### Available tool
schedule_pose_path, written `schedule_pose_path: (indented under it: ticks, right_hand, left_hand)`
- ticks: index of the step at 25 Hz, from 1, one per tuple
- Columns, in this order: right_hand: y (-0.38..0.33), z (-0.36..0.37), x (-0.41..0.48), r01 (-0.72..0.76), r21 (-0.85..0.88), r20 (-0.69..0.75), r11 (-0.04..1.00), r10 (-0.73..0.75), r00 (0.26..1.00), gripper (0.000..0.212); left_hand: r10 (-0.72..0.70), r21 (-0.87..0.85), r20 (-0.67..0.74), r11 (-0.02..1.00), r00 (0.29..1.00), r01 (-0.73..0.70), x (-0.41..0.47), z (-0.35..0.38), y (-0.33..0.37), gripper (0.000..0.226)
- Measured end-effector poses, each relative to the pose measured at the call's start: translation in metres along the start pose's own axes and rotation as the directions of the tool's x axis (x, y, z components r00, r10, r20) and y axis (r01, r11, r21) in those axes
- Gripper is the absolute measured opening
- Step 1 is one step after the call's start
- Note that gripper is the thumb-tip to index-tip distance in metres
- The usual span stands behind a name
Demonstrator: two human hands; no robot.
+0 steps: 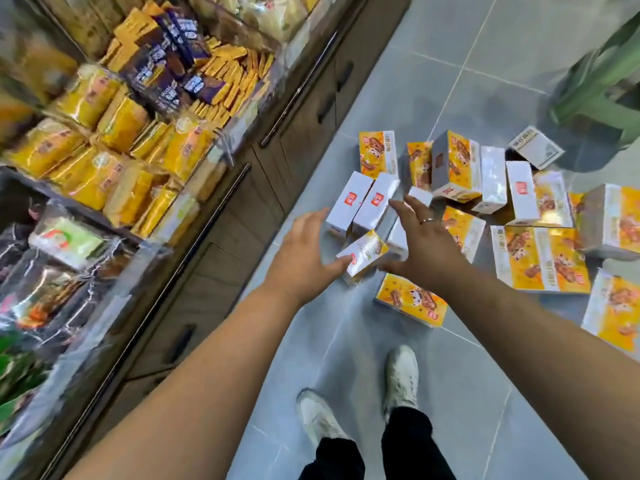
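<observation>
Snack box point(365, 252), small, white and yellow, sits tilted just left of the frame's middle, between the two reaching hands and above a scatter of like boxes point(540, 258) on the grey tiled floor point(346, 341). The left hand point(304, 258) is spread wide with straight fingers, and its thumb tip touches the box's lower left end. The right hand point(420, 244), wearing a ring point(426, 221), is just as wide open, with its thumb beside the box's lower right edge. Neither hand is curled round it, and I cannot tell whether the box rests on the pile or is lifted between the thumbs.

It looks like light, stiff cardboard, probably under glossy film, so likely slick, and its broad faces may dent if squeezed. The safer hold is probably across the two narrow long sides, with the fingers well wrapped. Two white upright boxes point(362, 204) stand just behind it, and a flat box point(410, 299) lies below. Shelves of yellow packets point(114, 147) fill the left of the frame.
</observation>
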State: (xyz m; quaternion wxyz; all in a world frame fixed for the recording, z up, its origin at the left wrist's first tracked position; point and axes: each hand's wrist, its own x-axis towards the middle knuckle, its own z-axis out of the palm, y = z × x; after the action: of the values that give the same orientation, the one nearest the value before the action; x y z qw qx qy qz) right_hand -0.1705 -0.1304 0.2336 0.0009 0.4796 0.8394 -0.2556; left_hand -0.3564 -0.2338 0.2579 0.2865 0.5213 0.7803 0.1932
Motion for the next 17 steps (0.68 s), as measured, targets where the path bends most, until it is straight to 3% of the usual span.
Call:
schedule_pose_path:
  ticks: [10, 17]
  right_hand:
    - [0.115, 0.18, 0.097, 0.074, -0.113, 0.157, 0.991, -0.055, 0.986, 0.111]
    - [0.163, 0.261, 0.164, 0.111, -0.22, 0.251, 0.969, -0.054, 0.967, 0.115]
  left_hand:
    - [-0.125, 0.017, 0.04, 0.992, 0.991, 0.124, 0.092, 0.181, -0.131, 0.088]
    - [-0.128, 0.075, 0.064, 0.99, 0.99, 0.123, 0.146, 0.275, -0.191, 0.102]
